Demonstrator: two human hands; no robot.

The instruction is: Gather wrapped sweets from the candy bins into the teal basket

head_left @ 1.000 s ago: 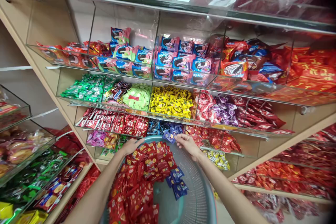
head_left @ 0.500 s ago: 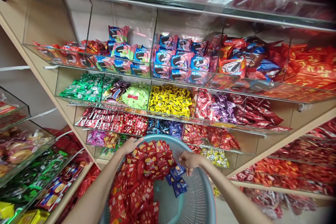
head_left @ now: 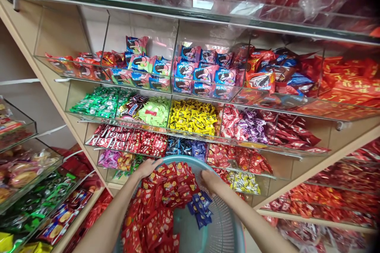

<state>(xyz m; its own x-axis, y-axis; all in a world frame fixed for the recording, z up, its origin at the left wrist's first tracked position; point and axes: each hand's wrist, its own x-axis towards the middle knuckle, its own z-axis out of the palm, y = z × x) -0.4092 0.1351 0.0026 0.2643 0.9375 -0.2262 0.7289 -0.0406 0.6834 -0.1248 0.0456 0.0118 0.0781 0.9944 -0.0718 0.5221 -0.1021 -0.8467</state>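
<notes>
A small cluster of blue packets [head_left: 201, 207] is seen lying inside a round teal basket [head_left: 227, 221], against a far bigger heap of red packets [head_left: 157, 209] that fills its left half. The packets are judged to be light, crinkly and slippery, best pinched by a sealed end rather than squeezed across the middle. The right hand [head_left: 211, 178] is lowered into the basket just above the blue packets, fingers curled downward; whether anything is held in it cannot be told. The left hand [head_left: 146, 168] is closed over the basket's far rim, which looks like stiff, perforated plastic. Directly behind the basket, clear-fronted shelves are stacked with sweets: a bin of blue sweets [head_left: 187, 147] nearest the hands, yellow sweets [head_left: 192, 116] above it, and biscuit packs [head_left: 204, 73] one tier higher.
</notes>
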